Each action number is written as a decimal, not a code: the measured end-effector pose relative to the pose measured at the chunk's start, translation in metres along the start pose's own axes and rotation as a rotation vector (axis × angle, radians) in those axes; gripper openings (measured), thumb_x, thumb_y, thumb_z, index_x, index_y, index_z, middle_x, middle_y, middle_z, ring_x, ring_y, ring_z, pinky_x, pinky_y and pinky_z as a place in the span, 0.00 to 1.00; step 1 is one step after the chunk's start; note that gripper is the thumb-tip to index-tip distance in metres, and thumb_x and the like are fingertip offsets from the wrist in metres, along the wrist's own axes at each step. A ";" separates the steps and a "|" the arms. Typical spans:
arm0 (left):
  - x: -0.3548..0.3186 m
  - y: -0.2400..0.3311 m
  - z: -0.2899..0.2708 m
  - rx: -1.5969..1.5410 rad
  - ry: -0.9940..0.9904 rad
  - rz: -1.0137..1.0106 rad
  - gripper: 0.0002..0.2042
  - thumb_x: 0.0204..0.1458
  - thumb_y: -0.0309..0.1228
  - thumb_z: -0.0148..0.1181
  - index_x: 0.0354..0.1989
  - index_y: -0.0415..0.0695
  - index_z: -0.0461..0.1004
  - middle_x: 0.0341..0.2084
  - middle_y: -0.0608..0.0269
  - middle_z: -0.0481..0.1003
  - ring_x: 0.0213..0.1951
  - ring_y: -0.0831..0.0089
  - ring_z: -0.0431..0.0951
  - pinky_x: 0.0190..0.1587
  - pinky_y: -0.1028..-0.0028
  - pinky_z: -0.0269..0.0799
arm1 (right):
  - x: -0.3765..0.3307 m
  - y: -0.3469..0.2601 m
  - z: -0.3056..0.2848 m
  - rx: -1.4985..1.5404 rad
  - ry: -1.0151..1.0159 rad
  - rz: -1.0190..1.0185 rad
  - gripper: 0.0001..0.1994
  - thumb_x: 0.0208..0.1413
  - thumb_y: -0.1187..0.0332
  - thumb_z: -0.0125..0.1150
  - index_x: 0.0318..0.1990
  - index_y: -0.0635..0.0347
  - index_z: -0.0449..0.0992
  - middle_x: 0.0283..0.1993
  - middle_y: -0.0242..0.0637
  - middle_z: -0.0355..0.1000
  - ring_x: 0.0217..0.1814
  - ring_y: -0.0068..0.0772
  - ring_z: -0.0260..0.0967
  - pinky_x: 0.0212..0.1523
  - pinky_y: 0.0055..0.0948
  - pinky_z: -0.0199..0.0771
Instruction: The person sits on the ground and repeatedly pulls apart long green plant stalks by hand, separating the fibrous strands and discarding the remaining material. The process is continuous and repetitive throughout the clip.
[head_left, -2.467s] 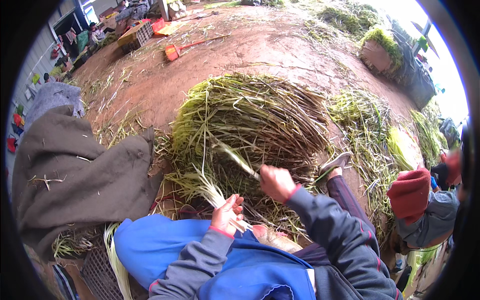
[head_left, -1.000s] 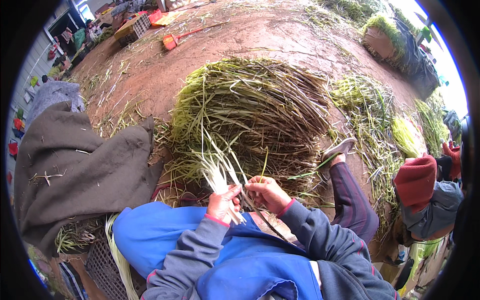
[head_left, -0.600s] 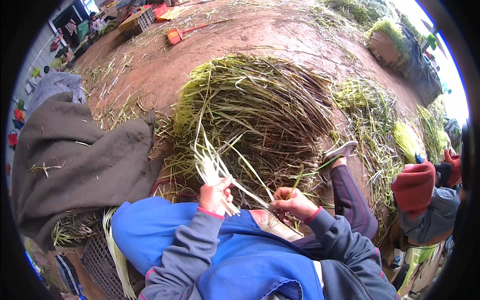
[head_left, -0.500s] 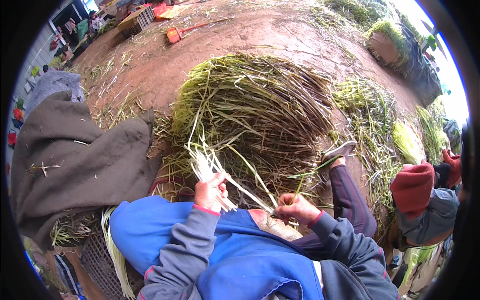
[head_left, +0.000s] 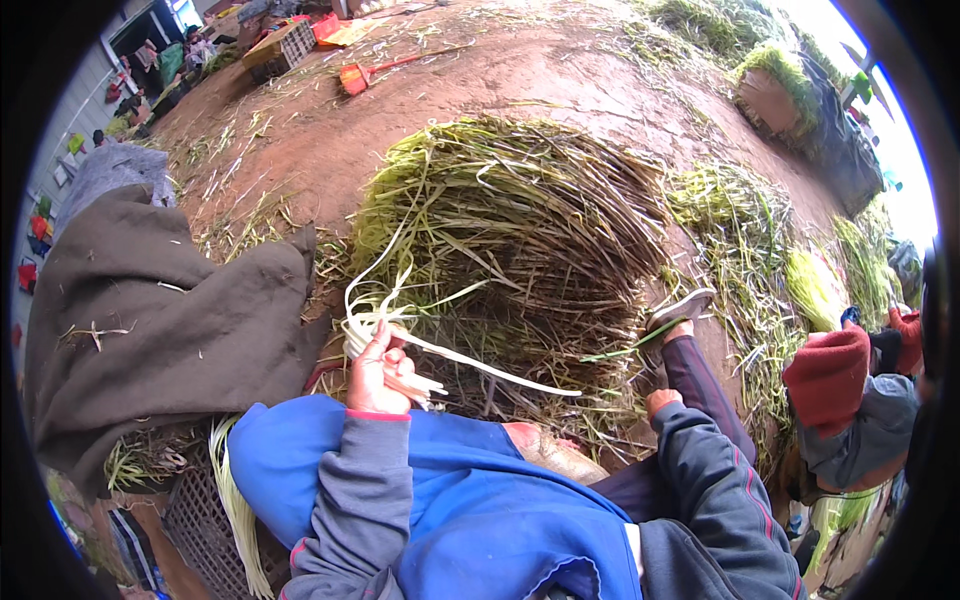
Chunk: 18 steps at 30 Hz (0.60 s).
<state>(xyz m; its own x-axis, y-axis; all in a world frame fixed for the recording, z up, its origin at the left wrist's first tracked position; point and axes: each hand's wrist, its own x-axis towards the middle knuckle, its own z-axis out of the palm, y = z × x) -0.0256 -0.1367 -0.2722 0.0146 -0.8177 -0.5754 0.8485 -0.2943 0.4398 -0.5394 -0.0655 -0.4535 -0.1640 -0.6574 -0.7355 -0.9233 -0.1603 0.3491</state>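
Note:
My left hand [head_left: 375, 368] is closed around a small bunch of pale white stalks [head_left: 372, 325], held upright over my blue apron [head_left: 470, 500]. A long white strip [head_left: 500, 372] trails from that bunch to the right and ends loose over the heap. My right hand [head_left: 661, 402] is low beside my knee, mostly hidden by its grey sleeve, so its grip is unclear. A thin green blade [head_left: 625, 351] lies just above it. In front of me is a big heap of green and dry stalks [head_left: 520, 220].
A brown cloth [head_left: 160, 320] lies at the left over a dark crate [head_left: 200, 520]. My shoe [head_left: 682, 306] rests at the heap's right edge. Another person in a red cap [head_left: 828, 375] sits at the right. Red dirt ground [head_left: 560, 70] and more green piles [head_left: 750, 250] lie beyond.
My right hand picked a stalk from the heap, met the left hand, then pulled away to the right and down, peeling a long white strip. The left hand kept the bunch.

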 end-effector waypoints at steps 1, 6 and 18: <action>-0.001 0.005 -0.001 0.003 0.020 0.032 0.05 0.57 0.36 0.59 0.38 0.51 0.72 0.24 0.72 0.73 0.17 0.85 0.63 0.16 0.82 0.60 | -0.001 -0.004 -0.004 0.040 -0.025 -0.055 0.15 0.46 0.61 0.63 0.43 0.49 0.80 0.44 0.38 0.78 0.50 0.38 0.76 0.46 0.37 0.76; -0.002 -0.011 0.001 0.013 -0.065 -0.133 0.07 0.59 0.36 0.57 0.36 0.47 0.74 0.20 0.73 0.72 0.15 0.82 0.64 0.17 0.81 0.63 | -0.030 -0.068 -0.088 0.774 0.286 -0.579 0.22 0.52 0.55 0.61 0.49 0.60 0.74 0.45 0.50 0.75 0.48 0.50 0.73 0.48 0.39 0.73; 0.007 -0.041 0.008 0.195 -0.301 -0.088 0.10 0.58 0.34 0.59 0.40 0.40 0.72 0.31 0.63 0.75 0.20 0.85 0.64 0.20 0.81 0.63 | -0.170 -0.177 -0.232 2.126 -0.925 -1.029 0.21 0.67 0.56 0.44 0.50 0.68 0.71 0.31 0.36 0.76 0.22 0.22 0.70 0.26 0.19 0.72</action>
<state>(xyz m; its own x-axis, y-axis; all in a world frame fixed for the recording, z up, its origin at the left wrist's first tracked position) -0.0648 -0.1340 -0.2887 -0.2350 -0.8854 -0.4010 0.7222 -0.4352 0.5376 -0.2670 -0.0965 -0.2556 0.7955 -0.4782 -0.3721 0.3299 0.8569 -0.3960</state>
